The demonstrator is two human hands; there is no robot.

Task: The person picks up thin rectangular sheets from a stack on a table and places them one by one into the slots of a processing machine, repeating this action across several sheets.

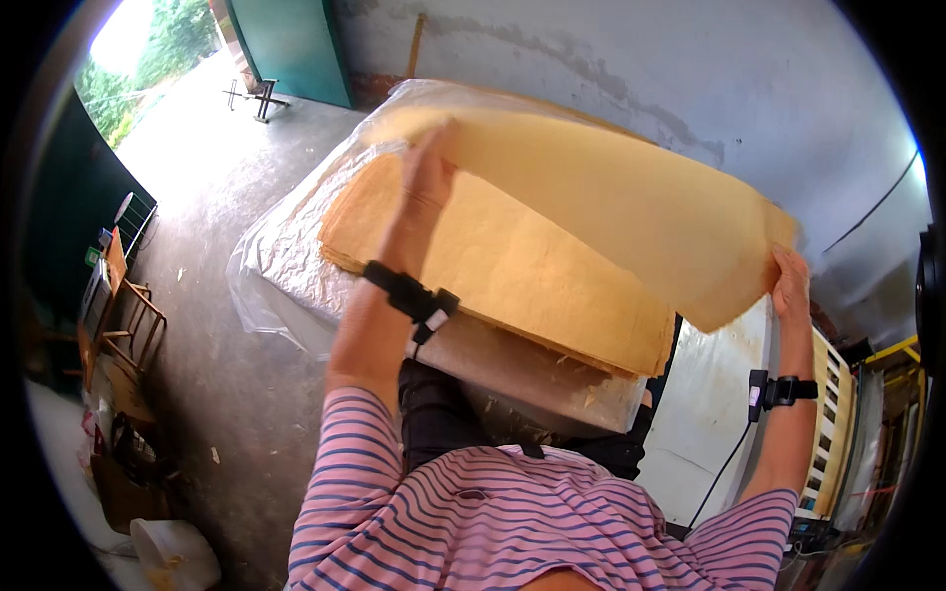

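Note:
A large thin tan sheet, probably wood veneer or paper [613, 199], hangs raised between my hands, slightly blurred. My left hand [432, 159] grips its left part, above the pile. At its right end, my right hand [791, 284] has the edge between thumb and fingers. Beneath lies a stack of similar tan sheets [547, 288] with rough edges, on a larger block wrapped in clear plastic film [281, 258]. The raised sheet hides the back of the stack, and its near right corner hangs beyond the stack over a white panel [709, 399].
A slatted wooden frame [828, 428] stands at the right. To the left are a wooden chair [137, 325] and a white bin [174, 550] on the concrete floor [244, 414]. A grey wall [591, 59] rises behind the stack. An open green door [295, 52] is at the upper left.

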